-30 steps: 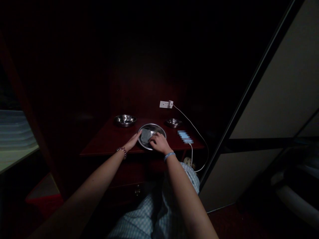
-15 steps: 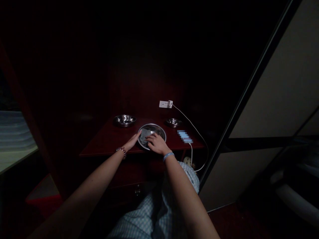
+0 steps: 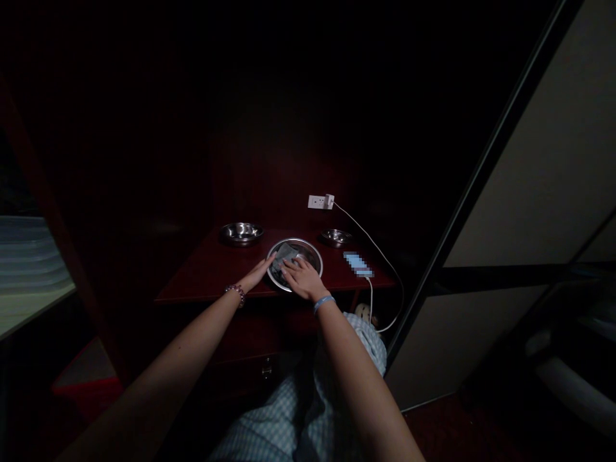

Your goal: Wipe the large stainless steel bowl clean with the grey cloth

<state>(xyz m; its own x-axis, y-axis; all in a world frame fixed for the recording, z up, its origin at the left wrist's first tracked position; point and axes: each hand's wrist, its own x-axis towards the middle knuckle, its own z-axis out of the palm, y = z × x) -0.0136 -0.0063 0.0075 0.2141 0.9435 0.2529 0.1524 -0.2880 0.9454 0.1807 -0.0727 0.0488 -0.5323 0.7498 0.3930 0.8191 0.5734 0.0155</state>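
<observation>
A round stainless steel bowl (image 3: 317,255) sits near the front edge of the dark red shelf. Inside it, toward the left, lies a crumpled grey cloth (image 3: 285,252). My left hand (image 3: 255,274), wearing a beaded bracelet, rests against the bowl's left rim, fingers stretched out. Over the bowl, my right hand (image 3: 304,277) has its fingers apart, the tips at the cloth's lower right side; a light blue band is round that wrist. Dim light hides how firmly the fingertips press.
Two smaller metal dishes stand behind, one left (image 3: 241,235) and one right (image 3: 335,238). A phone (image 3: 358,264) lies at right on the shelf (image 3: 192,282), its white cable (image 3: 380,244) looping from a wall socket (image 3: 317,202). A pale sliding door (image 3: 520,192) bounds the right side.
The grey cloth has shifted slightly right and up and changed shape in the bowl. My right hand's fingers look straighter and more spread; my left hand stays at the rim.
</observation>
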